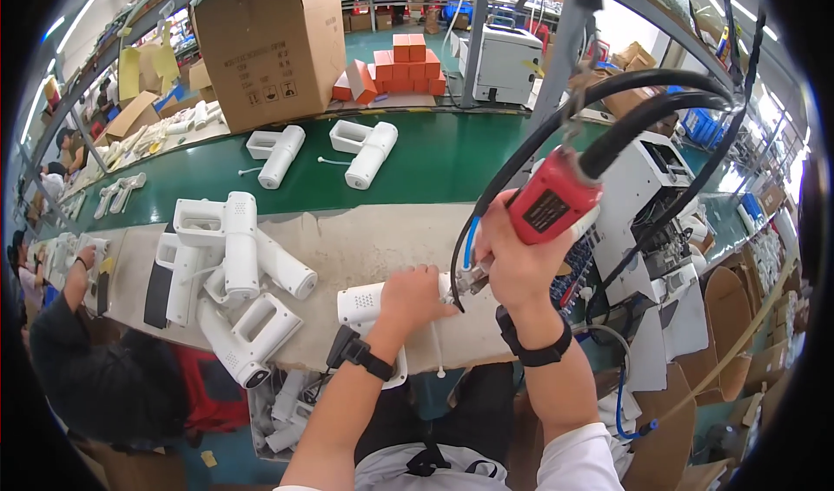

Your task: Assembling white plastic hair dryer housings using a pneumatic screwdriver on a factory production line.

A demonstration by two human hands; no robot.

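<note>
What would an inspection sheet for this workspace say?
Surface: green bench, partly covered by a tan sheet.
Job's things: white device; red tool at its right end, exact contact unclear.
Clutter: piled white devices on the left.
Hands: left hand holds the white device; right hand grips the red tool.
Cables: thick black cable from the tool's top.
Surroundings: large cardboard box, orange boxes beyond.

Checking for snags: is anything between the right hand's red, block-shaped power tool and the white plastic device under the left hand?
A curved black cable crosses the view between the white plastic device and the right hand holding the red tool; whether it touches anything is unclear.
</note>
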